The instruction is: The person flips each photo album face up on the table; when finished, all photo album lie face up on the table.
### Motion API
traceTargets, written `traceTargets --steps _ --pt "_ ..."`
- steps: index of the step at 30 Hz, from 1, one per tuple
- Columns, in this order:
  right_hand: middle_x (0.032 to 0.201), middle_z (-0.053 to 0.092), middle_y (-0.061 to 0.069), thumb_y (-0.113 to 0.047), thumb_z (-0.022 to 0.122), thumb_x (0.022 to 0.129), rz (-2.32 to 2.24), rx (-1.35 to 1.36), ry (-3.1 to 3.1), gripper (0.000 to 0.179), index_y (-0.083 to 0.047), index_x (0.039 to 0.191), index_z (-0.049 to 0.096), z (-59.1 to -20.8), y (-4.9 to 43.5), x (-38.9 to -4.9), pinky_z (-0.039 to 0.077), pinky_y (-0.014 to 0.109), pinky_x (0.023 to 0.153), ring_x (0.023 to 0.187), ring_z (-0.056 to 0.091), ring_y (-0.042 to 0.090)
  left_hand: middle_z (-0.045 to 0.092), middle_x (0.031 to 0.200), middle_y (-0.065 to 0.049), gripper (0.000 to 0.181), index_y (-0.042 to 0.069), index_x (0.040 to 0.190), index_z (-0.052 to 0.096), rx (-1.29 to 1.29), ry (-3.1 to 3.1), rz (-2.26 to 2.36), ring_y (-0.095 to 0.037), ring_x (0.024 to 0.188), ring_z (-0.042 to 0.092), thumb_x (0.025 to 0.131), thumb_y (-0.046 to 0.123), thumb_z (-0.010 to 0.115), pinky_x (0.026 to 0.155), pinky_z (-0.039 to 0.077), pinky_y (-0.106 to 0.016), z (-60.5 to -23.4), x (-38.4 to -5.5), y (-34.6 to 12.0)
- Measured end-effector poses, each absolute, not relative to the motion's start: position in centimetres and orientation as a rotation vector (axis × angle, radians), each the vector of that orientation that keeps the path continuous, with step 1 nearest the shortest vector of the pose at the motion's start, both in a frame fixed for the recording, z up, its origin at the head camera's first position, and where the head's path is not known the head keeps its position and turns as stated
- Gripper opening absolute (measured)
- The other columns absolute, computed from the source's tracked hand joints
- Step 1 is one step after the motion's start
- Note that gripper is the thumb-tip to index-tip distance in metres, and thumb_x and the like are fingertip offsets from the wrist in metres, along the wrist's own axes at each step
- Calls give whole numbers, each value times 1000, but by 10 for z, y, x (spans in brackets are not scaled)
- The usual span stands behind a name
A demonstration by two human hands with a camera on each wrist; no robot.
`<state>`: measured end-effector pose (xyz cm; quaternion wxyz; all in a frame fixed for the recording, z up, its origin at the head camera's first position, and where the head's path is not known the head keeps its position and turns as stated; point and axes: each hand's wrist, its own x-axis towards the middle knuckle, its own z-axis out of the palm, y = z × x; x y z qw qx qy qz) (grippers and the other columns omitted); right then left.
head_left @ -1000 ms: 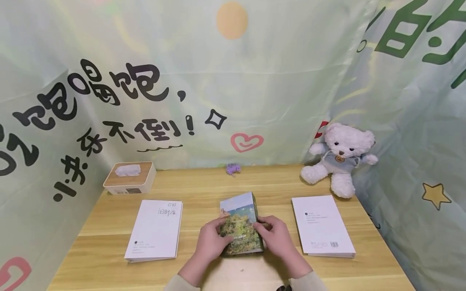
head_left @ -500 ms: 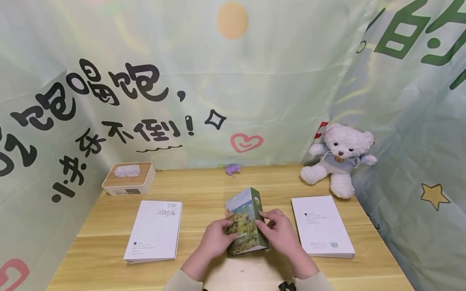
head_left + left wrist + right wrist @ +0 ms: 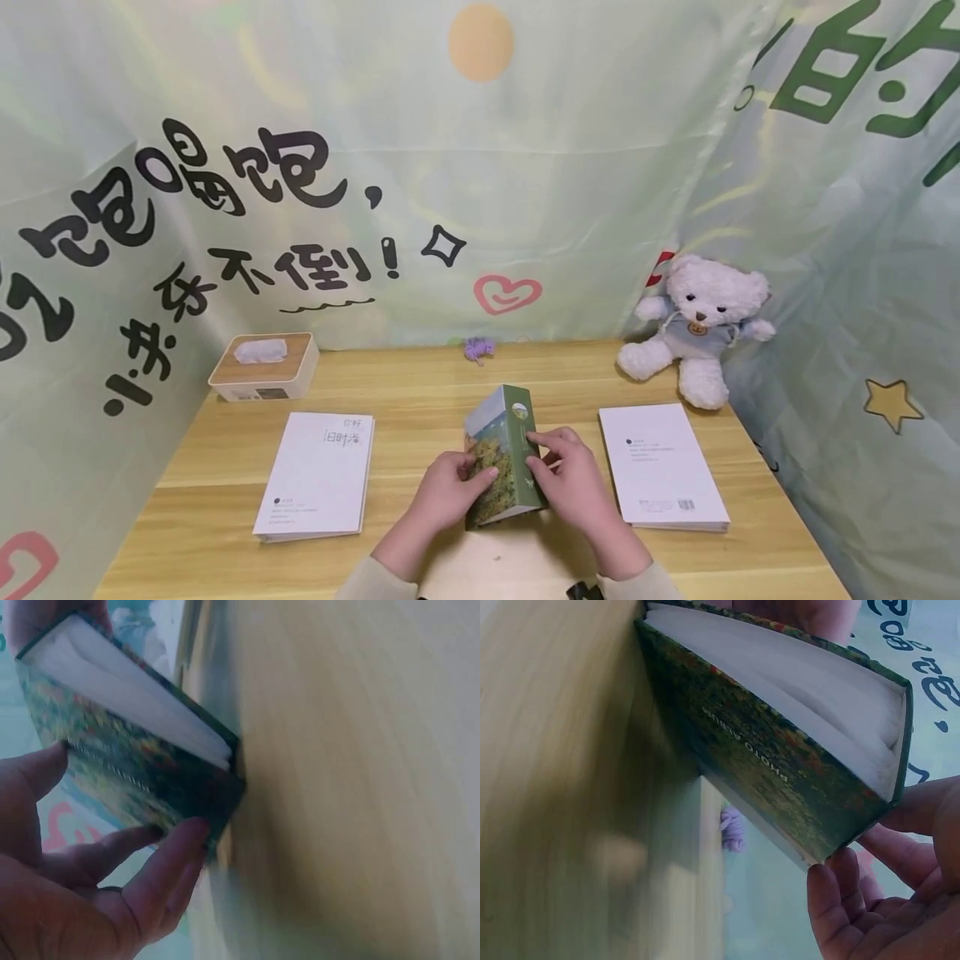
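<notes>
Fingers of the right hand and the left hand grasp a photo album between them, at the near middle of the tabletop. It is tilted, long axis running near to far, green spine turned up and right. The right hand is nearer the spine, thumb against it; the left hand is nearer the picture cover. Whether the album's low edge touches the tabletop, I cannot tell. Well apart lie one white book to the left, another white book to the right. Beyond, at the far middle, lies purple yarn.
</notes>
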<state>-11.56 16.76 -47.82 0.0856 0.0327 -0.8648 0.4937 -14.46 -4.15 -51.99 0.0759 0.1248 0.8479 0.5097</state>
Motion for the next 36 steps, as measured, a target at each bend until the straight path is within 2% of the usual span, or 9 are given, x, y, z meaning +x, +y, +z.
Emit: traceTargets --steps 2,5,7,13,20,28,32,36 --pt "105 66 10 8 77 90 1482 105 -2564 32 5 122 75 -478 166 -117 60 24 67 82 63 17 75 104 -22 50 -13 117 72 373 2528 1556 -33 91 73 98 34 76 79 62 -49 -517 -144 -40" --pt "105 67 10 9 78 89 1520 104 -2534 32 5 121 76 -477 164 -117 60 24 66 83 66 18 72 116 -25 57 -13 126 68 366 2529 1600 -36 102 73 98 36 76 88 61 -53 -509 -142 -37" --pt "107 69 10 10 78 88 1548 105 -2512 32 4 119 76 -476 163 -117 60 23 64 83 69 20 70 118 -25 60 -12 129 67 358 2516 1616 -37 106 71 97 37 78 90 60 -55 -503 -141 -36" --pt "114 73 11 14 77 86 1569 155 -2470 31 1 115 79 -471 162 -118 60 23 63 83 73 21 67 120 -23 72 -16 135 59 334 2467 1669 -37 110 68 91 35 84 90 60 -54 -487 -137 -33" --pt "114 74 14 19 70 86 1571 197 -2423 33 1 113 79 -470 160 -119 62 26 68 82 73 21 69 115 -19 74 -17 137 56 279 2407 1776 -36 105 69 85 23 89 86 63 -47 -480 -135 -28" --pt "117 74 16 20 71 86 1706 208 -2367 36 -1 114 78 -471 153 -119 62 26 70 81 76 23 52 145 -29 93 -12 150 46 223 2381 1807 -44 114 66 79 26 93 81 64 -42 -476 -132 -28" --pt "121 74 18 19 72 86 1751 189 -2351 36 0 116 77 -472 148 -118 61 26 64 80 75 23 52 143 -29 101 -12 154 39 245 2389 1787 -42 109 68 78 27 94 80 64 -40 -473 -133 -29" --pt "118 74 22 18 72 88 1847 167 -2334 31 3 115 76 -475 146 -115 63 29 65 77 75 19 54 139 -27 99 -9 152 40 246 2400 1776 -31 96 70 76 26 94 78 63 -37 -471 -134 -29"
